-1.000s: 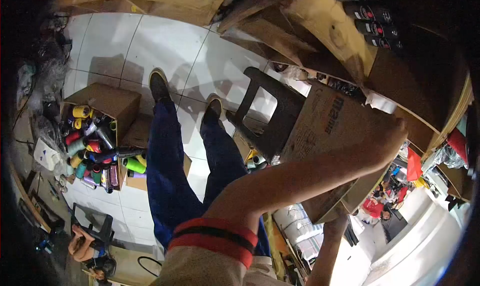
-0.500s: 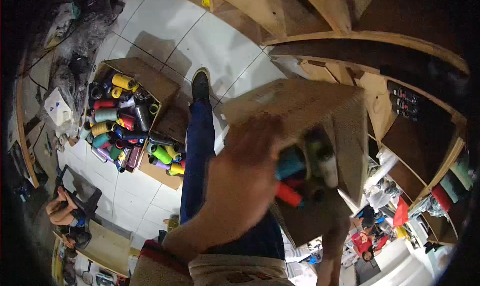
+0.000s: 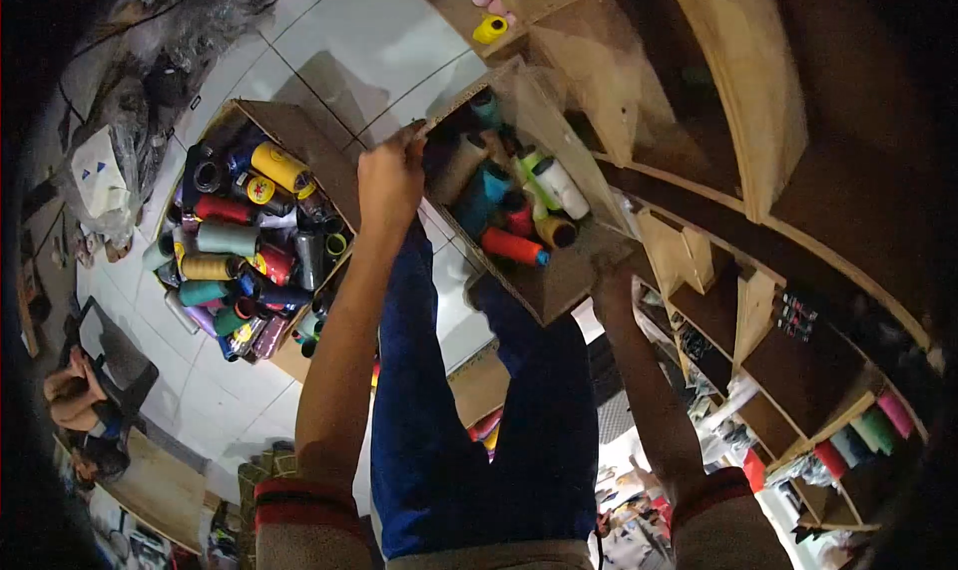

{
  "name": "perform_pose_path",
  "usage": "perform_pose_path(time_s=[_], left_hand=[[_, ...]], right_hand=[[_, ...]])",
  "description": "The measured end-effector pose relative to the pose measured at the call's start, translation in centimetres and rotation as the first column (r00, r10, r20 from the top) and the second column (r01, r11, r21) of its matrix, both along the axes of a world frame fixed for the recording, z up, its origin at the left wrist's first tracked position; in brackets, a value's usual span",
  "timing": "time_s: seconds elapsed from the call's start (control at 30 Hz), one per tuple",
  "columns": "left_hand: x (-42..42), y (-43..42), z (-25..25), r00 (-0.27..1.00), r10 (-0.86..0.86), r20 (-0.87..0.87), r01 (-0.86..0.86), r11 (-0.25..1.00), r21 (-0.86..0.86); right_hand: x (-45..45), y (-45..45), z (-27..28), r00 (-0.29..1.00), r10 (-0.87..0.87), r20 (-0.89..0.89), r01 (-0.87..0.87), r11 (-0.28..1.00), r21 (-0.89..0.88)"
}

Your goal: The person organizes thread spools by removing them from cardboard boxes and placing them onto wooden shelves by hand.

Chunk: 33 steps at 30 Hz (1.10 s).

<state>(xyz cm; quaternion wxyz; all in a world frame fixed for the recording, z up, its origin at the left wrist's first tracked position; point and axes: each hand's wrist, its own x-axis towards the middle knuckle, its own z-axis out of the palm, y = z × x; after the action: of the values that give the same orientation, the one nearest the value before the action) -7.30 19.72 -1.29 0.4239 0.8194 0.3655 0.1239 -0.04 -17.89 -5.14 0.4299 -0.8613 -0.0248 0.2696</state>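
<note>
A cardboard box [image 3: 569, 271] holding several thread spools is held out in front of my legs, tilted so that its inside faces me. Closed around the upper left edge of the box is my left hand [image 3: 391, 179]. My right hand [image 3: 611, 283] grips the near right corner, with its fingers partly hidden. Inside lie an orange-red spool [image 3: 514, 246], a teal spool [image 3: 483, 193], a white spool [image 3: 562, 189], a lime green spool [image 3: 532, 171] and a dark gold spool [image 3: 557, 232].
On the tiled floor at left stands another cardboard box [image 3: 299, 136] heaped with thread spools. Wooden shelves [image 3: 624, 101] curve along the right, with a yellow spool [image 3: 490, 29] on one. Plastic wrapping [image 3: 130, 161] lies at far left. A person [image 3: 85, 400] sits at lower left.
The box has moved forward and turned, showing more of its inside. My left hand has gone from across the box front to its left edge. My view has shifted right.
</note>
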Motion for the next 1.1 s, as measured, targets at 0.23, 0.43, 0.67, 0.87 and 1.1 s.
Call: perform_pose_path(time_s=[0.23,0.43,0.67,0.87,1.1], left_hand=[[2.3,2.7,-13.5,0.982,0.137,-0.127,-0.148,0.986,-0.079],[1.4,1.5,-21.4,0.989,0.044,-0.141,-0.032,0.996,0.085],[1.6,0.4,-21.3,0.981,0.057,-0.184,-0.042,0.995,0.086],[5.2,-6.7,-13.4,0.982,0.179,-0.053,-0.172,0.978,0.121],[4.4,-17.0,-12.1,0.983,-0.052,-0.176,-0.035,0.888,-0.458]], right_hand=[[6.0,7.3,-8.5,0.989,0.043,-0.144,-0.055,0.995,-0.078],[8.6,8.0,-16.6,0.932,-0.15,-0.33,0.144,0.989,-0.044],[11.0,6.2,-19.9,0.97,-0.002,-0.243,-0.069,0.958,-0.28],[14.3,14.1,-10.6,0.837,0.348,-0.422,-0.547,0.557,-0.625],[11.9,18.4,-16.8,0.449,0.891,0.064,-0.485,0.303,-0.82]])
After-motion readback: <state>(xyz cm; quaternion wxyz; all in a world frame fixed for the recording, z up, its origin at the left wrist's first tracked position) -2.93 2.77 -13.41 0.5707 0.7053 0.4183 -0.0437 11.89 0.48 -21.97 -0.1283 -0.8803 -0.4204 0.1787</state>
